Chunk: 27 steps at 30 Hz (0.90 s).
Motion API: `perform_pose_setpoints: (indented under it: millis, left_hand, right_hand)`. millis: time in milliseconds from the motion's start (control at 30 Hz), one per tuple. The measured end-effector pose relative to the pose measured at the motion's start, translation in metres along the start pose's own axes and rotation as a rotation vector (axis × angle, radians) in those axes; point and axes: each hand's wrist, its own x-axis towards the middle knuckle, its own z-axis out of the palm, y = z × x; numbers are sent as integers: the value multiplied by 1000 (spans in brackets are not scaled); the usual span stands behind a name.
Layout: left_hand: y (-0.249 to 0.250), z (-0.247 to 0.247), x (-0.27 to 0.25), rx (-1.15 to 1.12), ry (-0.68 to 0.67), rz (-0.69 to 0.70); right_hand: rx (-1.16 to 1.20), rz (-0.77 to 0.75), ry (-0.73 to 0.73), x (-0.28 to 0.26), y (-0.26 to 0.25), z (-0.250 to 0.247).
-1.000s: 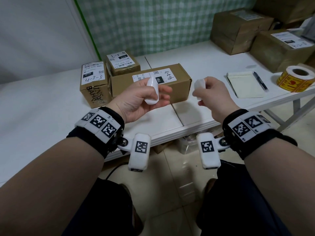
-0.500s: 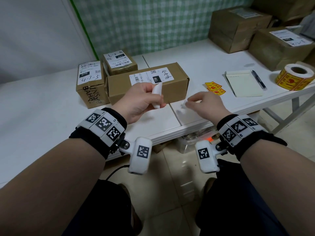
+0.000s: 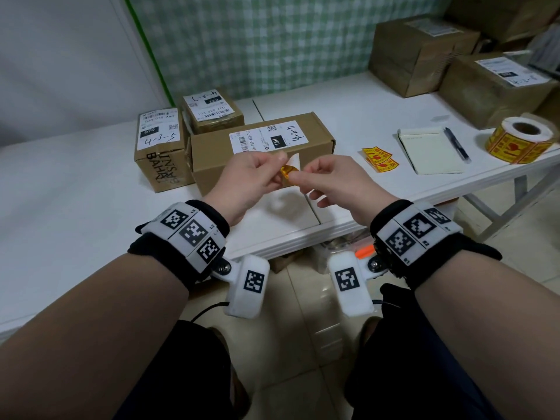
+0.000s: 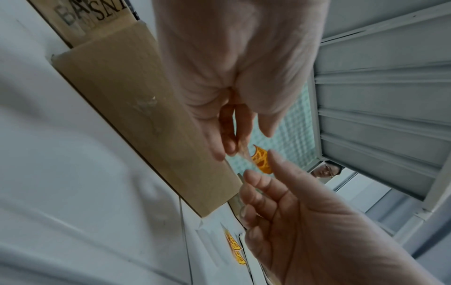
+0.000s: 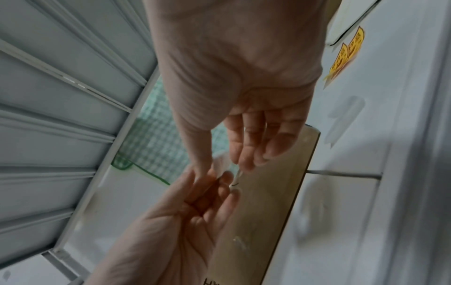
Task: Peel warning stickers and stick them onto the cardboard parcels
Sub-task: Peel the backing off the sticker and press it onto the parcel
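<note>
Sticker (image 3: 287,172), yellow, pinched between my left hand (image 3: 251,180) and right hand (image 3: 333,183), partly lifted off its white backing (image 3: 294,162), just short of the long parcel (image 3: 260,150). Risk, as I judge it: its curled adhesive face folding onto itself or my fingertips.

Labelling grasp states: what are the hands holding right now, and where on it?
Left hand pinches the white backing paper at its edge. Right hand pinches the yellow warning sticker at its peeled edge, between thumb and forefinger.
</note>
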Motion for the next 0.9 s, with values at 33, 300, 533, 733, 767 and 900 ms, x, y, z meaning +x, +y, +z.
perform_pose_setpoints:
  millis: [33,300,533,733,767,900]
  left_hand:
    - [0,-1,-1,3,0,13]
    - [-13,-11,4,17,55,46]
    - [-16,-39,10,457,632,128]
    - [-24,-46,12,301,544,-142]
    - [-24,-46,12,287,535,-140]
    - [-22,-49,12,268,588,-102]
  right_hand:
    - [6,-4,12,1,1,2]
    - [137,-13,121,6,5,12]
    - [118,-21,334,24,11,7]
    - [82,51,306,37,9,8]
    - [87,62,278,38,8,9]
    - [112,47,279,39,-1,8]
